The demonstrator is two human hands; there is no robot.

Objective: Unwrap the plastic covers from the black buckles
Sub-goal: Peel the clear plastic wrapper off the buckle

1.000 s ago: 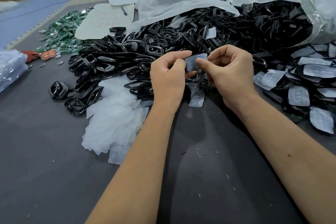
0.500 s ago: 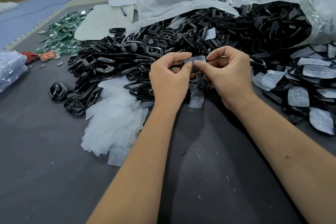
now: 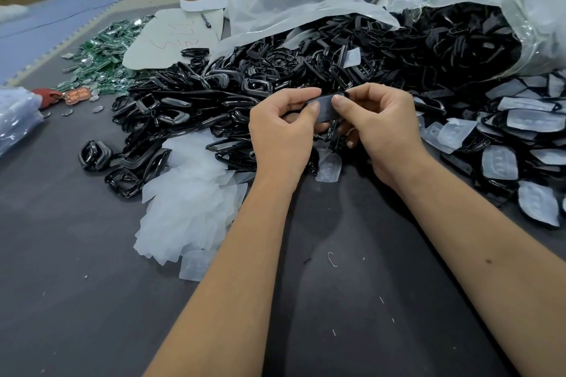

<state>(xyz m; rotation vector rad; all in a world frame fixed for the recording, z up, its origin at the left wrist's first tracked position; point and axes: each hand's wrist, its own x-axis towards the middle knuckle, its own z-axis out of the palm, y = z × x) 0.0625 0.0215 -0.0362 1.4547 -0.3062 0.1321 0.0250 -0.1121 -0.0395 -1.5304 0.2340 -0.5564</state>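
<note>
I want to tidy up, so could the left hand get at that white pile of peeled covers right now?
Probably not yet: the left hand is pinching the buckle with the right hand. Otherwise the pile of covers lies unobstructed beside it.

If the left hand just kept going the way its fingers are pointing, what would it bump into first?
Almost at once, the right hand: the left hand points right toward it, both pinching the wrapped buckle between them. Depth is hard to judge.

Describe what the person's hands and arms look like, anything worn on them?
Both hands, left hand and right hand, are bare: no gloves, rings or watch visible. Both forearms are uncovered to the frame edge, no sleeves in view. Fingernails are short and unpainted.
</note>
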